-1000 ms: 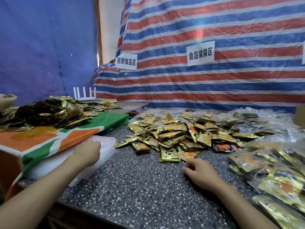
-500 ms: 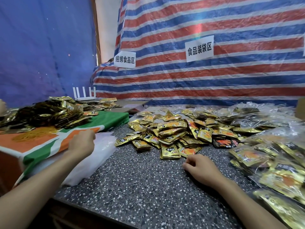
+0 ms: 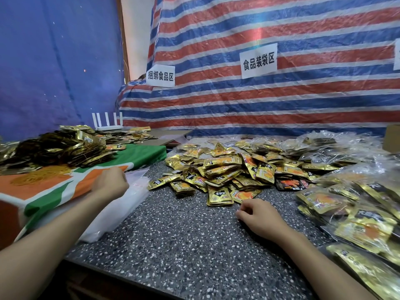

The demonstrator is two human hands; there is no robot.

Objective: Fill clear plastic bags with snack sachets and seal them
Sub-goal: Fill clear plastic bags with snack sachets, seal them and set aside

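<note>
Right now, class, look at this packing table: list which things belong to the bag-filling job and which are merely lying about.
Job in hand:
loose snack sachets; empty clear bags under the left hand; filled bags; right hand resting on the table.

Lying about:
white router; yellow rubber bands; paper signs; bundled sachets on the cloth.
</note>
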